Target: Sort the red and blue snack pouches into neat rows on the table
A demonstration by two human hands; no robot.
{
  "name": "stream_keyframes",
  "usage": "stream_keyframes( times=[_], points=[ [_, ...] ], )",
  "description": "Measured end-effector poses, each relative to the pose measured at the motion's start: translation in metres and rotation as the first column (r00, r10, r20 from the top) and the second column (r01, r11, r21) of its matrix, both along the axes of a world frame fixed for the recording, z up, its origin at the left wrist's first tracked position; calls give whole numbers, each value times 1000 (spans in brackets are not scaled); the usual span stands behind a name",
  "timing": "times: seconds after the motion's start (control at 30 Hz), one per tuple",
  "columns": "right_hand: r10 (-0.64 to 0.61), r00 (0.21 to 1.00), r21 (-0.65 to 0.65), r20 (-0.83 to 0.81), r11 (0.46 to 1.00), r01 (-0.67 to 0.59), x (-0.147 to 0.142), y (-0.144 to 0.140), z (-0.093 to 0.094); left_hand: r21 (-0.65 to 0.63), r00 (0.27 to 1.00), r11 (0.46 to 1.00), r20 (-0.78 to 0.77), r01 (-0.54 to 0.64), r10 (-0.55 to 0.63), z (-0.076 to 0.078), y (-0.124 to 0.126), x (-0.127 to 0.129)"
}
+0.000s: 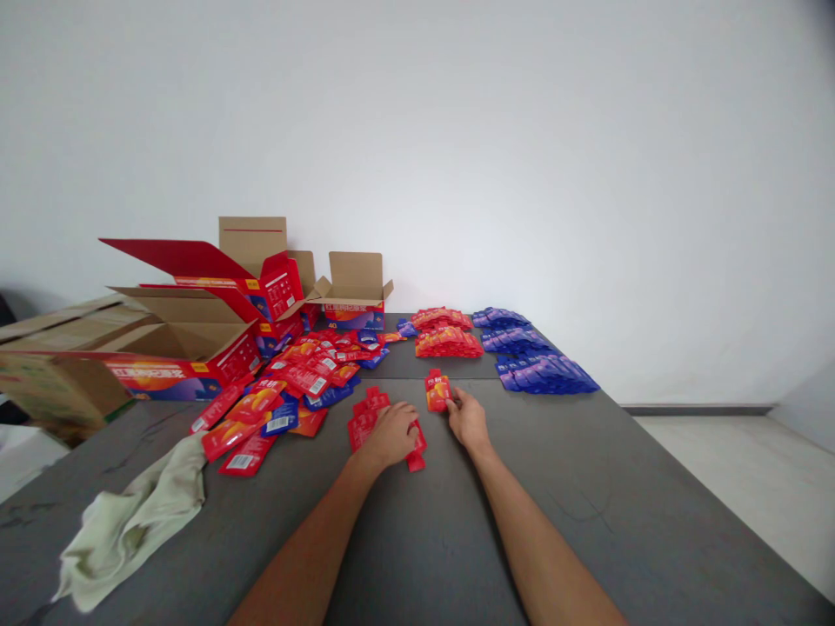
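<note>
Flat red spouted pouches point(365, 423) lie in a small overlapping group on the grey table, partly hidden under my left hand point(393, 432). The fingers of that hand curl over the group and close on a red pouch near its right side. My right hand point(468, 419) pinches the lower right edge of a single red pouch point(437, 393) with an orange print, its spout pointing away from me. To the left spreads a loose heap of mixed red and blue pouches point(306, 374), some with barcodes facing up.
Overlapped rows of red pouches point(449, 342) and blue pouches point(544, 372) lie farther back. Open printed cartons point(173, 380) and a smaller open box point(354, 315) stand behind the heap. A pale cloth point(140, 513) lies front left. The table's right edge borders the floor.
</note>
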State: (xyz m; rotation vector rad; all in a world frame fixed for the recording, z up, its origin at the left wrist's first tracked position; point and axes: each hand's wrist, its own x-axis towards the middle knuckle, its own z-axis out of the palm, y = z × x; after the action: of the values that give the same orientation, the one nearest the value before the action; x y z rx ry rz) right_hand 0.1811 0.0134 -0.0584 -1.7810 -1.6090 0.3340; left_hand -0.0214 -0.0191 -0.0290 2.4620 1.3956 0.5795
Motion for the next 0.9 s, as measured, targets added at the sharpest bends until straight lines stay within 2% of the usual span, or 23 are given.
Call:
stream_keyframes(
  times=[0.17, 0.27, 0.33, 0.4, 0.5, 0.6, 0.77, 0.9],
  points=[
    [-10, 973, 91, 231, 996, -12, -10, -14, 12, -37, 979, 999, 202, 40, -32, -5, 10, -4],
    [54, 951, 82, 305, 993, -82, -19, -24, 19, -52, 957, 999, 289, 9, 6, -4, 15, -10],
    [113, 936, 19, 334, 992, -127, -23, -26, 19, -72, 962, 997, 271, 5, 15, -1, 16, -14],
    [140, 925, -37, 354, 990, -136, -23, -25, 17, -92, 980, 995, 198, 47, -28, 1, 15, -16],
    [132, 919, -65, 372, 991, -116, -19, -19, 13, -136, 993, 985, 68, 107, -98, 3, 12, -17],
    [124, 912, -77, 390, 992, -102, -15, -17, 12, -173, 993, 978, 3, 119, -120, 3, 10, -18],
    [140, 903, -92, 406, 989, -112, -16, -21, 14, -208, 985, 965, -26, 159, -168, 2, 8, -20],
    [144, 914, -109, 379, 988, -110, -17, -22, 13, -189, 987, 969, 9, 161, -162, 1, 9, -21]
  ],
)
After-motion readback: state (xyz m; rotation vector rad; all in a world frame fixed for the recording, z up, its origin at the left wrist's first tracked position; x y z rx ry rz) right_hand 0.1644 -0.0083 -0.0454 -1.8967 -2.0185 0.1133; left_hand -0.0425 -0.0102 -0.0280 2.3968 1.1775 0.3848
